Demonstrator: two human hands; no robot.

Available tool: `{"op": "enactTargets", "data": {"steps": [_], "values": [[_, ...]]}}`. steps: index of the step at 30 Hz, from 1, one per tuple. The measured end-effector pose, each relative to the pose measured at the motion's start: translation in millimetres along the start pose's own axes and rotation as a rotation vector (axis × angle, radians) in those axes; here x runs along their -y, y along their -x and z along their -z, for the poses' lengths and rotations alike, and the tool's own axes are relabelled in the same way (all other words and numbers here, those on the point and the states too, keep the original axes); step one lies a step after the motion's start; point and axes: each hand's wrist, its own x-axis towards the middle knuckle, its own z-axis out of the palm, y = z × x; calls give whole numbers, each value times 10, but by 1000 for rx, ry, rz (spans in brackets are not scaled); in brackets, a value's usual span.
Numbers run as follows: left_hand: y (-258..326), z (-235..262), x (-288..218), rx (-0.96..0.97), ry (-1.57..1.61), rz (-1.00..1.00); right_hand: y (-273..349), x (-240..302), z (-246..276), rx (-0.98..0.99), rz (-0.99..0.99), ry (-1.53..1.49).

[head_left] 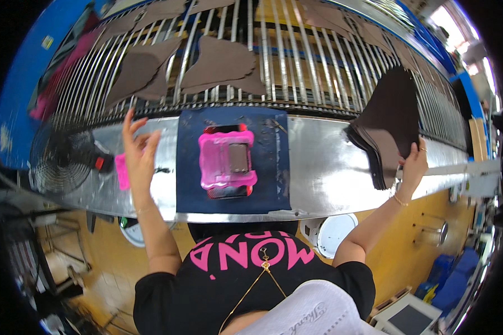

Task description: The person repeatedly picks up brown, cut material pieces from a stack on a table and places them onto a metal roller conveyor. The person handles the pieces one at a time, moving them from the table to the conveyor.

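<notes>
My left hand (140, 146) is raised over the metal worktop, its fingers apart and nothing in them. It is close to a small pink piece (122, 171). On the right, my right hand (414, 164) grips the near edge of a stack of dark brown cut sheet pieces (394, 106), curved in outline and fanned at the lower left. Between my hands, a dark blue mat (274, 190) lies on the worktop. A pink wavy-edged frame (211, 162) sits on it, with a grey rectangular block (239, 157) inside and red-and-black parts showing at both ends.
Beyond the worktop (318, 162) runs a rack of metal rods (274, 56), bearing several brown cut pieces (221, 64). A black fan (61, 159) stands at the left end. White buckets (338, 234) are below the near edge, and a pale bar (458, 169) juts in at right.
</notes>
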Motion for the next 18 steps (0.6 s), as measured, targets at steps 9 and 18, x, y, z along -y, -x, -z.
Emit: {"op": "enactTargets", "data": {"steps": [9,18], "values": [[-120,-209,-133,128,224,-77,962,1427,-1004,227,344,-1026],[163,776,-358,-78,215,-33,1788,1998,-1413,839,480,-1035]]}}
